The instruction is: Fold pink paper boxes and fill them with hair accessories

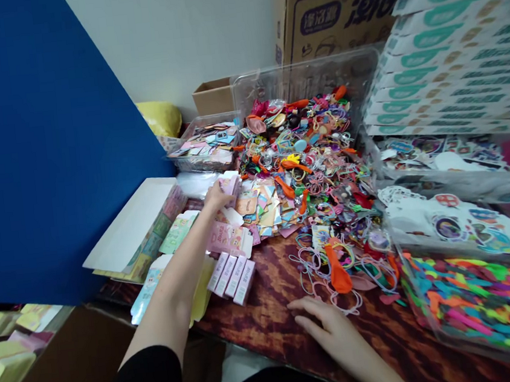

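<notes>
My left hand reaches forward across the table and is closed on a small pink box above a heap of pink and pastel boxes. My right hand lies flat on the dark wood-grain table, fingers stretched out and apart, holding nothing. Its fingertips are close to an orange balloon and loose rubber bands. A row of closed pink boxes lies side by side between the two arms.
A big pile of coloured hair ties, clips and trinkets fills the middle. Clear bins hold cards, stickers and balloons. Stacked flat cartons rise at right. A blue panel stands at left.
</notes>
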`<state>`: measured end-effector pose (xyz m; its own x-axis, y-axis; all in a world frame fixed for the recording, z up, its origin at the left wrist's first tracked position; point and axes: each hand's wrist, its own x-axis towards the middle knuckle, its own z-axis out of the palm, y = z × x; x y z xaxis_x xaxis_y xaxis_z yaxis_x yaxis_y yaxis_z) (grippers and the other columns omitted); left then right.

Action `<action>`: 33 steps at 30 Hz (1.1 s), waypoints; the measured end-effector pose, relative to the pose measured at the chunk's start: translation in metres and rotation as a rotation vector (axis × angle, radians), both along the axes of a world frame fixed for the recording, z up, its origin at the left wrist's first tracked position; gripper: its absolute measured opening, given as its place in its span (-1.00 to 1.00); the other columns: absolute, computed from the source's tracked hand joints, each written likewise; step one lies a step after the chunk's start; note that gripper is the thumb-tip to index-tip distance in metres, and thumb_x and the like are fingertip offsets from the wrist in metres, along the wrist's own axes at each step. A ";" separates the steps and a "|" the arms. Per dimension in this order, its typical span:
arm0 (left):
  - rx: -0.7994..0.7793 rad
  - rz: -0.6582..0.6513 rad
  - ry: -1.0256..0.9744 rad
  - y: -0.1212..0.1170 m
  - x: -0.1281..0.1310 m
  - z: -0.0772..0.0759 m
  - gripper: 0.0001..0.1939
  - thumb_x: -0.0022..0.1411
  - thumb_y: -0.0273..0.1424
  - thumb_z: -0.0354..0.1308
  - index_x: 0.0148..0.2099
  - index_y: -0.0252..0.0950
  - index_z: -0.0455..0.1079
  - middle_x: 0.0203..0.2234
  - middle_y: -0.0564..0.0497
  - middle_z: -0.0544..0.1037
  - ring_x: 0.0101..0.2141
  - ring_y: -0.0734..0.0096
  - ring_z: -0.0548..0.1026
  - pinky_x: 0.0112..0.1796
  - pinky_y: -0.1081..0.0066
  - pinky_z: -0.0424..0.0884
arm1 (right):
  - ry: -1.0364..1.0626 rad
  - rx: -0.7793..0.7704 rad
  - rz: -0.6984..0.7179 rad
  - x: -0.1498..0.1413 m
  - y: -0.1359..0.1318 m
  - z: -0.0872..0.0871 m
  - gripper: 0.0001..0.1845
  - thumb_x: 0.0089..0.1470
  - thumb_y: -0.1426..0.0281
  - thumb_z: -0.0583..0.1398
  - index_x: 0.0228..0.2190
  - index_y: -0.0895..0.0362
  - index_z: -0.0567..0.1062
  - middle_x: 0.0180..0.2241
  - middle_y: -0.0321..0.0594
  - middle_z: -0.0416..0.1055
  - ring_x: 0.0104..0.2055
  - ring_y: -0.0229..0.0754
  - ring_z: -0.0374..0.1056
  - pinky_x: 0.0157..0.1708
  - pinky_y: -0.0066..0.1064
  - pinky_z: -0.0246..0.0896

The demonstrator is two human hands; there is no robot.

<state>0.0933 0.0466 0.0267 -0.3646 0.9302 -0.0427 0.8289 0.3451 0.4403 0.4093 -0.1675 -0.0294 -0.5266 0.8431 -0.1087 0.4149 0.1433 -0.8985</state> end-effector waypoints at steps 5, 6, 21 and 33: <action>0.182 -0.052 -0.042 -0.009 0.001 0.028 -0.09 0.03 -0.37 0.37 0.36 -0.32 0.04 0.19 -0.17 0.39 0.10 0.12 0.41 0.06 0.34 0.34 | 0.024 0.010 0.037 -0.007 0.012 0.011 -0.77 0.14 0.35 0.17 -0.21 0.02 0.62 -0.17 -0.16 0.59 -0.10 0.00 0.49 -0.06 -0.22 0.35; 0.221 -0.060 -0.044 -0.013 0.005 0.035 -0.07 0.05 -0.39 0.36 0.38 -0.33 -0.01 0.21 -0.17 0.35 0.13 0.13 0.39 0.09 0.35 0.31 | 0.023 0.018 0.039 -0.007 0.016 0.014 -0.77 0.14 0.35 0.17 -0.21 0.03 0.62 -0.17 -0.16 0.59 -0.10 0.00 0.49 -0.07 -0.23 0.35; 0.436 -0.413 -0.345 -0.189 0.161 -0.021 -0.33 0.13 -0.59 0.08 0.28 -0.21 0.10 0.11 -0.20 0.35 0.14 0.01 0.29 0.14 -0.02 0.23 | -0.065 0.671 -0.439 -0.012 0.052 0.062 -0.71 0.24 0.21 0.14 -0.42 0.10 0.52 0.26 -0.03 0.19 0.29 0.16 0.04 0.23 0.11 0.00; -0.482 -0.561 -1.653 -0.207 0.142 -0.021 -0.43 -0.25 -0.11 0.52 -0.25 -0.40 0.54 -0.42 -0.06 0.56 -0.41 0.36 0.47 -0.30 0.40 0.37 | 0.254 0.033 -0.026 0.012 0.037 0.073 -0.70 0.16 0.15 0.21 -0.48 0.06 0.55 0.27 -0.15 0.22 0.25 0.09 0.20 0.16 -0.08 0.18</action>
<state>0.2350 -0.1608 0.0056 0.6479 0.7123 -0.2700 -0.2622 0.5413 0.7989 0.4217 -0.1307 0.0438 -0.5119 0.8575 0.0519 0.1802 0.1663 -0.9695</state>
